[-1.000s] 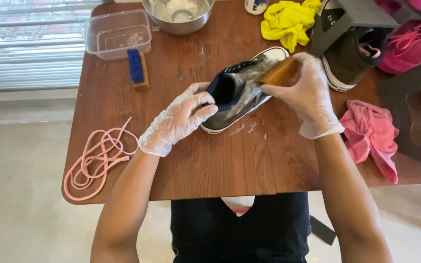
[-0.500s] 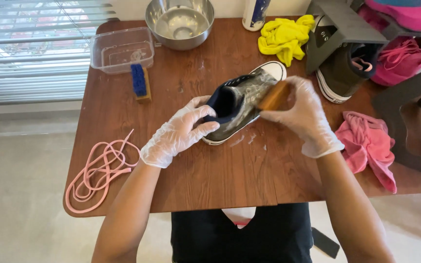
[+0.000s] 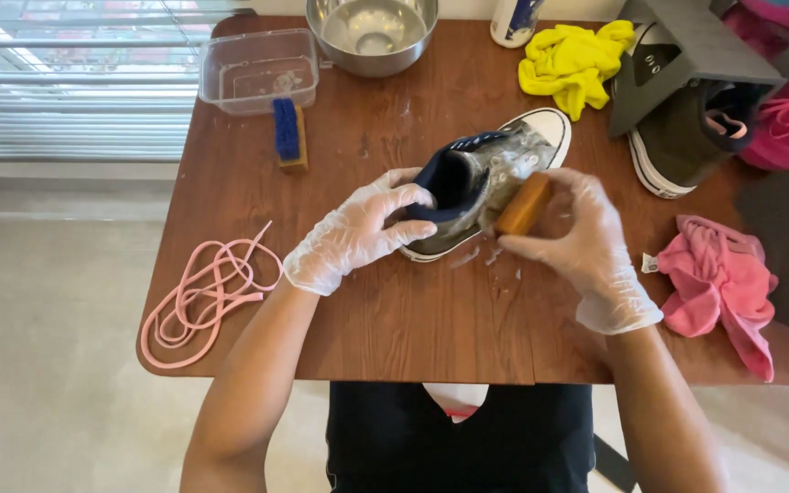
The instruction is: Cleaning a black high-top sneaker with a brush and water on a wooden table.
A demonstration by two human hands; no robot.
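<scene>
While left hand (image 3: 358, 233) grips heel of navy sneaker (image 3: 481, 187) mid-worktop, right hand (image 3: 577, 242) closed on wooden brush (image 3: 522, 205) vs. suds-covered side; scrub underway, rinse/dry left. Beyond: pink laces (image 3: 203, 292) out, 2nd shoe (image 3: 678, 146) waiting.

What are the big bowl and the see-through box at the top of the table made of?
The bowl looks like metal, probably steel: silvery, shiny, with light glinting inside. The box looks like clear plastic: you can see the brown table through its thin, slightly cloudy walls.
</scene>
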